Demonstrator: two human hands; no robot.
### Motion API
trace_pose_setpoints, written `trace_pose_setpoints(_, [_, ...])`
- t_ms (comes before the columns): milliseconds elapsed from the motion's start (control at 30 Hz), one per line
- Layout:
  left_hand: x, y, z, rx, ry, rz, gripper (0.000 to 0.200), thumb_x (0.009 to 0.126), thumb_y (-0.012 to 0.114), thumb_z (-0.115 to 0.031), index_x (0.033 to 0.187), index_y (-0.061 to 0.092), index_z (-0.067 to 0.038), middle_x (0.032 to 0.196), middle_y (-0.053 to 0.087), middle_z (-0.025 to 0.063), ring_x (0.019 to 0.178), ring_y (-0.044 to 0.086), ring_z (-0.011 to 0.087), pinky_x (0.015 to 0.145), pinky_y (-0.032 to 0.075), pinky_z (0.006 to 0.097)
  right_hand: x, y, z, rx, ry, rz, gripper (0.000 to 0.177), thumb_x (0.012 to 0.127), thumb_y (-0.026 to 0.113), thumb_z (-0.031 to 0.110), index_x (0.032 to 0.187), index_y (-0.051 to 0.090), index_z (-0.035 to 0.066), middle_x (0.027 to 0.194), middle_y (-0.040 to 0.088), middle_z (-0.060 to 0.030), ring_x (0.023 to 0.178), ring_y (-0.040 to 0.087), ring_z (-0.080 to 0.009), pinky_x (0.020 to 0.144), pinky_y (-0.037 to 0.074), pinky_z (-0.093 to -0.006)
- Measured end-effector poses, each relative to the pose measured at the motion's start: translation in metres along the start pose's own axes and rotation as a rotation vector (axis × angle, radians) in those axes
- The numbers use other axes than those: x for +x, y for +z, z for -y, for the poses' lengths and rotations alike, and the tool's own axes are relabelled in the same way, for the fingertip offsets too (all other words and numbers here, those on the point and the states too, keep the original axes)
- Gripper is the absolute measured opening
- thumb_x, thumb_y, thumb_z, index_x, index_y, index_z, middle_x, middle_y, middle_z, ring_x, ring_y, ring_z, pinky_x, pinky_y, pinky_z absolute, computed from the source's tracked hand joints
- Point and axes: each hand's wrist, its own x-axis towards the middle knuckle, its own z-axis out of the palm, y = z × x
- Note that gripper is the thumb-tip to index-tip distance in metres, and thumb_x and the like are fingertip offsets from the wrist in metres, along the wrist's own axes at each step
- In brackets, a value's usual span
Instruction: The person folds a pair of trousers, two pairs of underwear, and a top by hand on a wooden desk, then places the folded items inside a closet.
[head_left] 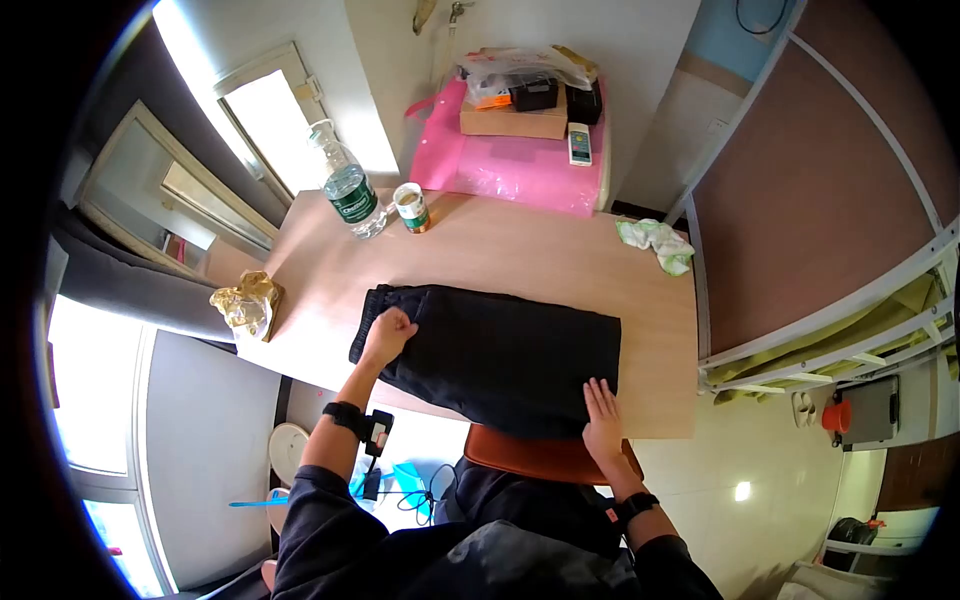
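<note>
Black folded trousers (500, 345) lie flat across the table, with the gathered waistband at the left end and the straight edge at the right. My left hand (388, 338) rests on the cloth near the waistband, its fingers curled closed; whether they pinch any fabric is hidden. At the lower right corner of the trousers, my right hand (602, 415) touches the cloth with its fingers stretched out. Both wrists wear black straps.
Behind the trousers stand a large water bottle (352, 197) and a cup (411, 208). A gold wrapper (250, 303) sits at the table's left edge, a cloth (657, 245) at the right. A pink cover (500, 170) bears a box and remote (579, 145). An orange-brown chair (535, 457) is in front.
</note>
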Motion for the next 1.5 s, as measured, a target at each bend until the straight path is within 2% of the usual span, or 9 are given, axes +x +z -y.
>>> trace_pose_setpoints(67, [-0.012,0.004,0.04,0.022,-0.087,-0.023,0.021,0.077,0.074,-0.013,0.076,0.057,-0.001,0.071,0.06,0.009,0.067,0.059,0.019,0.062,0.048,0.0323,0.003,0.013,0.006,-0.035,-0.099,0.036,0.065,0.074,0.05,-0.009,0.137,0.044,0.004,0.145,0.042,-0.0113,0.138,0.033,-0.0313,0.113,0.027,-0.0449])
trace_pose_setpoints(300, [-0.032,0.038,0.018,-0.232,-0.464,-0.039,0.074,0.08,0.074,-0.04,0.127,0.044,0.009,0.112,0.061,0.0214,0.108,0.058,0.0294,0.093,0.046,0.0343,-0.001,0.006,0.005,-0.029,-0.049,0.17,0.072,0.07,0.055,-0.008,0.139,0.041,0.005,0.147,0.039,-0.0111,0.14,0.028,-0.0316,0.115,0.023,-0.0453])
trace_pose_setpoints(567, [-0.029,-0.027,-0.042,0.083,-0.038,-0.222,0.032,0.09,0.061,-0.021,0.114,0.049,-0.004,0.1,0.063,0.0284,0.093,0.059,0.0476,0.079,0.049,0.0504,-0.016,0.008,-0.003,-0.041,-0.029,0.103,0.072,0.068,0.052,-0.012,0.138,0.042,0.005,0.147,0.038,-0.0114,0.14,0.028,-0.032,0.114,0.024,-0.0459])
trace_pose_setpoints(867, [-0.013,-0.006,0.12,0.237,-0.063,-0.265,0.043,0.088,0.062,-0.023,0.12,0.045,0.001,0.102,0.062,0.0268,0.098,0.057,0.046,0.083,0.047,0.0491,-0.008,0.017,0.031,-0.112,0.042,0.207,0.076,0.071,0.055,-0.008,0.142,0.039,0.011,0.152,0.03,-0.0091,0.138,0.029,-0.0378,0.111,0.029,-0.048])
trace_pose_setpoints(1033, [-0.026,-0.012,0.075,0.441,-0.03,-0.369,0.041,0.085,0.064,-0.015,0.121,0.047,-0.003,0.116,0.053,0.0172,0.109,0.052,0.0354,0.09,0.041,0.0439,-0.006,0.011,0.014,-0.085,0.088,0.223,0.075,0.072,0.052,-0.008,0.142,0.04,0.015,0.152,0.029,-0.0065,0.133,0.034,-0.0402,0.109,0.033,-0.0476])
trace_pose_setpoints(1100, [-0.03,0.0,0.077,0.461,0.205,-0.391,0.037,0.085,0.06,-0.01,0.12,0.049,-0.006,0.119,0.05,0.017,0.111,0.05,0.0355,0.092,0.041,0.0455,-0.004,0.004,0.005,-0.1,0.054,0.217,0.074,0.073,0.051,-0.01,0.141,0.041,0.015,0.152,0.03,-0.0051,0.132,0.036,-0.0398,0.108,0.034,-0.0468])
trace_pose_setpoints(1300, [-0.055,0.042,0.039,0.633,0.446,-0.092,0.046,0.084,0.044,-0.002,0.128,0.053,-0.001,0.145,0.038,0.0151,0.141,0.025,0.0305,0.116,0.019,0.0458,-0.02,-0.021,-0.051,-0.243,0.122,0.225,0.072,0.075,0.052,-0.008,0.142,0.042,0.017,0.151,0.032,-0.0052,0.133,0.036,-0.0369,0.11,0.032,-0.0448])
trace_pose_setpoints(1400, [-0.058,0.047,0.017,0.732,0.419,0.033,0.048,0.082,0.048,-0.014,0.126,0.054,0.004,0.144,0.04,0.0187,0.143,0.02,0.0309,0.118,0.01,0.0463,-0.02,-0.039,-0.054,-0.402,0.141,0.351,0.067,0.078,0.059,0.007,0.142,0.04,0.009,0.152,0.03,-0.012,0.137,0.03,-0.0377,0.111,0.026,-0.0503])
trace_pose_setpoints(1500, [-0.054,0.05,-0.044,0.779,0.389,-0.043,0.04,0.08,0.054,-0.019,0.113,0.061,0.002,0.128,0.049,0.0192,0.13,0.036,0.0338,0.115,0.017,0.0483,0.002,-0.076,-0.015,-0.245,-0.128,0.402,0.064,0.085,0.062,0.025,0.139,0.039,0.0,0.149,0.031,-0.0176,0.139,0.026,-0.0376,0.112,0.024,-0.0494])
